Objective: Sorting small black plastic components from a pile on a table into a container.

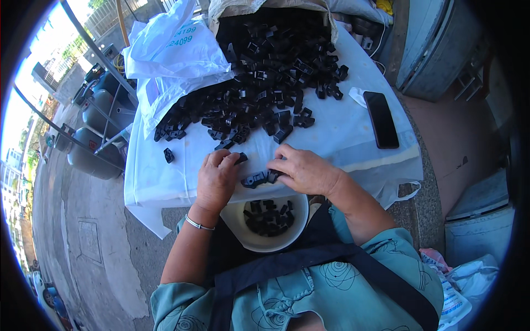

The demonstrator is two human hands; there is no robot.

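Observation:
My left hand [216, 177] is closed at the near part of the table, with a small black plastic piece [240, 158] pinched at its fingertips. Just to its right, my right hand [307, 170] has its fingers curled down around another black plastic piece [273, 176]. Against that one lies a further black piece [254, 180] on the white table cover. Below both hands a white bucket [304, 214] sits at my lap, holding several black pieces [269, 218]. A large heap of similar black pieces [259, 96] spreads over the table beyond my fingers.
The heap spills from an open sack [234, 7] at the far edge. A white printed plastic bag [174, 52] lies at its left. One loose black piece [169, 155] sits left of the heap. A black phone [381, 120] lies at the right. Gas cylinders [95, 151] stand left of the table.

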